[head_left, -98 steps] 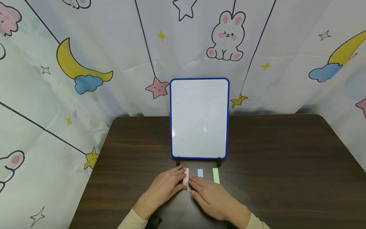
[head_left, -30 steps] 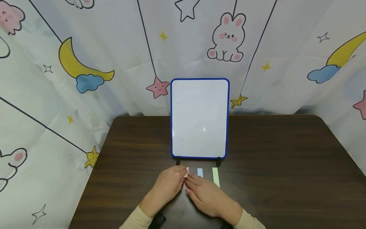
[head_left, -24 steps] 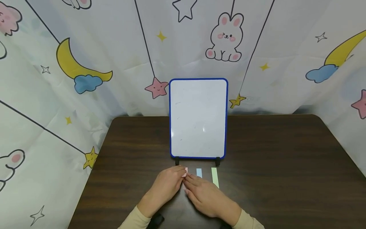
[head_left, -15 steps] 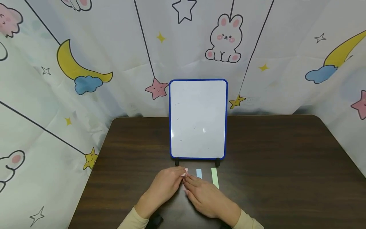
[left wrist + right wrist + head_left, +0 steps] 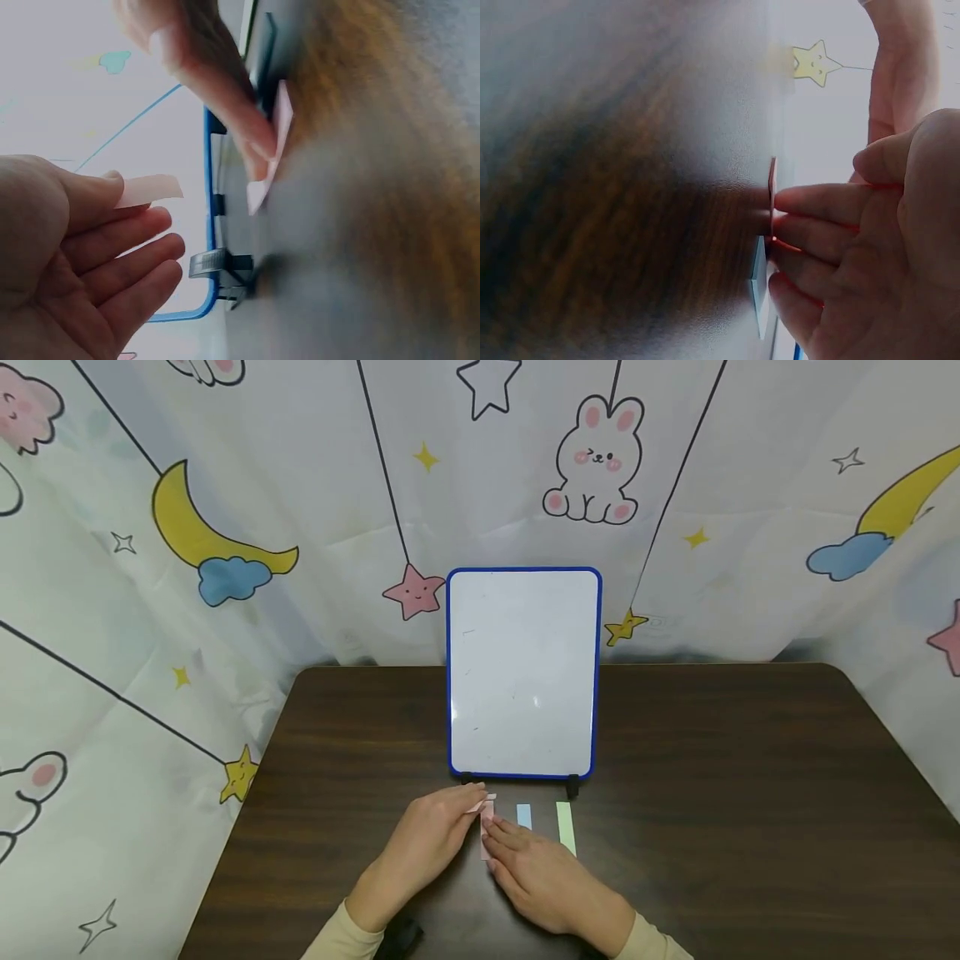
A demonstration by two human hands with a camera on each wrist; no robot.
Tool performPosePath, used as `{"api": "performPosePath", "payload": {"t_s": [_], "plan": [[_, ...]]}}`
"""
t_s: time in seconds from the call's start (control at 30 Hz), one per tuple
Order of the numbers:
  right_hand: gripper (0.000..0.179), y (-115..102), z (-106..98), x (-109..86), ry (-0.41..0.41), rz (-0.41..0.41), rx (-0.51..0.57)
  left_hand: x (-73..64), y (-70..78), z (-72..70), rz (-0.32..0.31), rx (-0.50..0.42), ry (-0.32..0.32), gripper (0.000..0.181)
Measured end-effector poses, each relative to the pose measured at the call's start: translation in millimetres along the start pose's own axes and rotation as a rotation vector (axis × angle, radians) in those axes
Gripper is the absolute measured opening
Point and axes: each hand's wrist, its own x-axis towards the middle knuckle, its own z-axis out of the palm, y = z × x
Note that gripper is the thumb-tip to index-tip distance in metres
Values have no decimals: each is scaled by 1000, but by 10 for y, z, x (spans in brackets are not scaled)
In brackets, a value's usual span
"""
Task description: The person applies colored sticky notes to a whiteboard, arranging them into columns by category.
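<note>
A narrow pink sticky-note pad [image 5: 487, 814] lies on the table in front of the whiteboard. My left hand [image 5: 431, 831] is just above its far left end, pinching a thin pale pink sticky note [image 5: 154, 190] between thumb and index finger. In the left wrist view that note stands apart from the pad, while the other fingers of this hand are loosely bent. Straight fingertips of my right hand [image 5: 547, 877] press on the pink pad from the right. That hand also covers the near part of a blue sticky-note pad [image 5: 523, 815].
A green sticky-note pad [image 5: 565, 825] lies right of the blue one, partly behind the right hand. The blue-framed whiteboard [image 5: 523, 672] stands upright on black feet [image 5: 573, 787] behind the pads. Dark wood table [image 5: 712, 793] extends to both sides, with a patterned curtain [image 5: 322, 460] behind.
Earlier both hands were at the flat pink pad. The left fingers then bent its top note up, and now the note is lifted off as the left hand has moved up and away.
</note>
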Motion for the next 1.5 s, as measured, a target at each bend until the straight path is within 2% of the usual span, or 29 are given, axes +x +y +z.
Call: {"api": "performPosePath", "payload": {"t_s": [0.17, 0.33, 0.43, 0.57, 1.07, 1.37, 1.5], "plan": [[48, 3, -1, -10, 7, 4, -3, 12, -13, -22, 50, 12, 64, 29], [48, -8, 2, -17, 26, 0, -7, 51, -80, -13, 141, 152, 175, 35], [48, -13, -5, -16, 21, 8, 5, 123, -136, -15, 207, 242, 247, 42], [49, -9, 3, -12, 11, 8, 14, 241, -207, -42, 271, 302, 314, 47], [48, 3, -1, -21, -4, 10, 28, 585, -361, -183, 305, 438, 414, 50], [49, 0, 5, -23, -18, 21, 36, 721, -446, -182, 367, 467, 487, 50], [49, 7, 7, -15, -25, 23, 39, 795, -510, -179, 374, 484, 523, 49]]}}
